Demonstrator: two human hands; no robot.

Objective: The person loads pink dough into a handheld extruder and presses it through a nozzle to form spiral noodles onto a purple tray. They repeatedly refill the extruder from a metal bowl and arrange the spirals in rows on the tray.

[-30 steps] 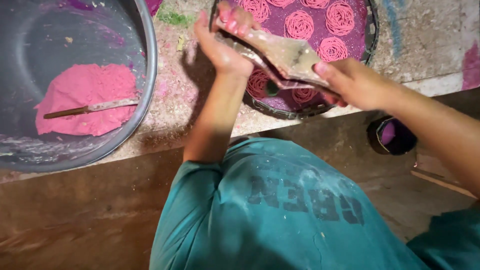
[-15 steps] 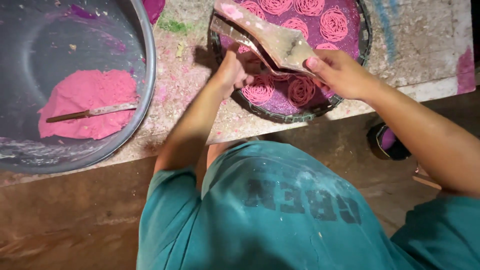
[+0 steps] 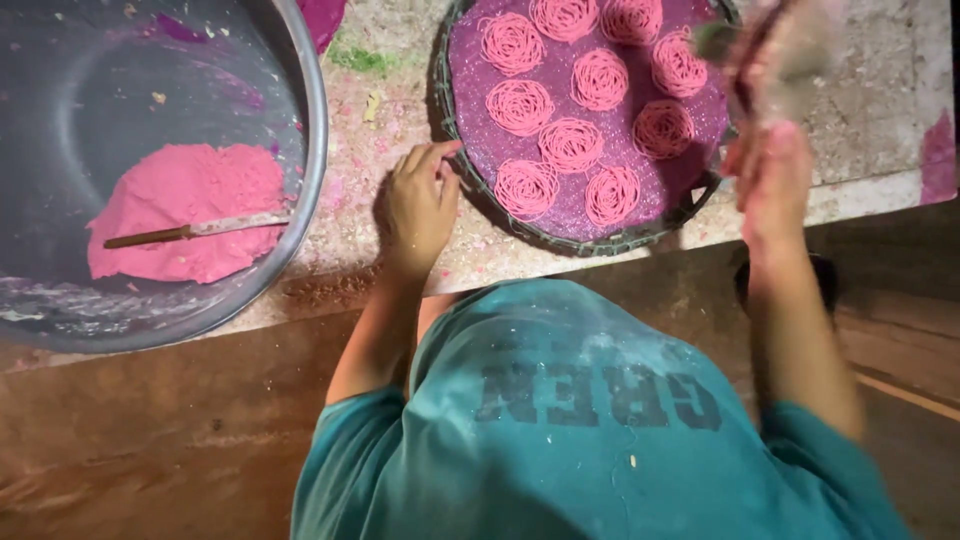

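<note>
A round woven tray point(image 3: 470, 190) lined with a purple mat carries several pink noodle spirals point(image 3: 570, 145). My left hand point(image 3: 415, 205) lies on the speckled counter, its fingertips and thumb against the tray's left rim, holding nothing. At the tray's right edge my right hand point(image 3: 775, 165) is raised and motion-blurred, gripping a wooden press point(image 3: 785, 45) that hangs over the tray's upper right. To the left, a big metal basin point(image 3: 310, 180) holds a lump of pink dough point(image 3: 185, 210) with a thin stick point(image 3: 195, 230) lying across it.
The counter's front edge point(image 3: 850, 195) runs under the tray, with brown floor below. My teal shirt point(image 3: 590, 430) fills the lower middle. Purple and green smears mark the counter point(image 3: 365, 60) between basin and tray. A dark object point(image 3: 825, 285) sits on the floor by my right arm.
My left hand let go of the press and dropped to the tray's left rim. My right hand swung the press from over the tray's middle to its right edge.
</note>
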